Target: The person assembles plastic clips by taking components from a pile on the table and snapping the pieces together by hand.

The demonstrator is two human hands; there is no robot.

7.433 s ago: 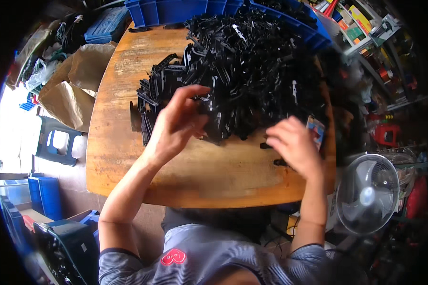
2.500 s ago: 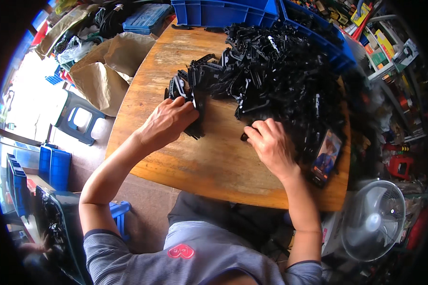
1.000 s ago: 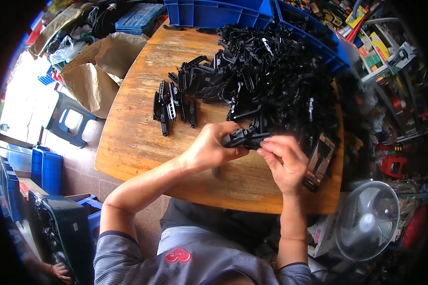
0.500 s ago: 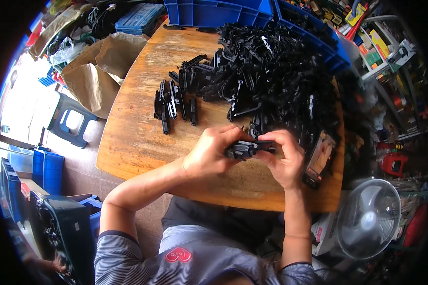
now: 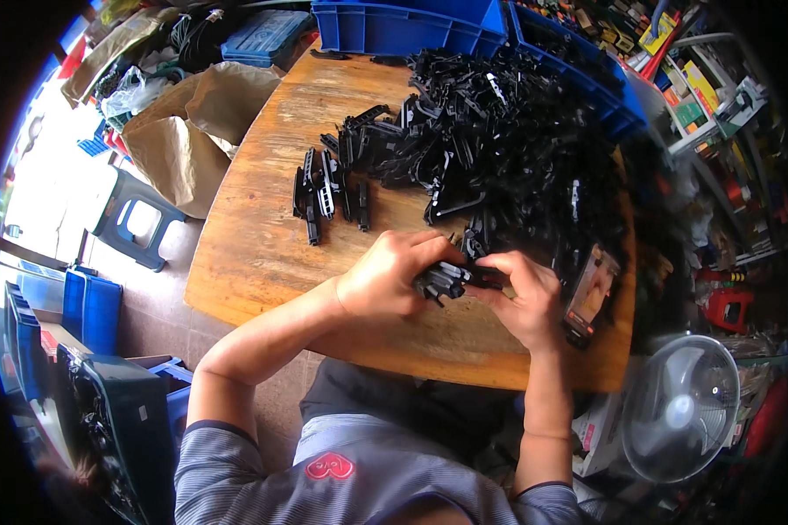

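My left hand (image 5: 390, 276) is wrapped round a small bundle of black plastic parts (image 5: 444, 282), over the near part of the wooden table. Close beside it, my right hand (image 5: 527, 302) pinches a black plastic part (image 5: 488, 277) between thumb and fingers, its inner end against the bundle. Fingers cover much of these parts, so their exact shape is hidden. Just beyond my hands spreads a big heap of similar black parts (image 5: 490, 131). A few long black pieces (image 5: 326, 188) lie side by side to the left of the heap.
Blue crates (image 5: 403, 33) stand along the far edge of the wooden table (image 5: 254, 254). A flat package or phone-like thing (image 5: 591, 293) lies at the right. Beyond the table are a brown paper bag (image 5: 179, 162), a grey stool (image 5: 136, 219) and a fan (image 5: 678, 409).
The view has shifted slightly. In my left hand the bundle has tilted a little, and one part now sticks out lower. My right fingers have moved slightly on the part they pinch.
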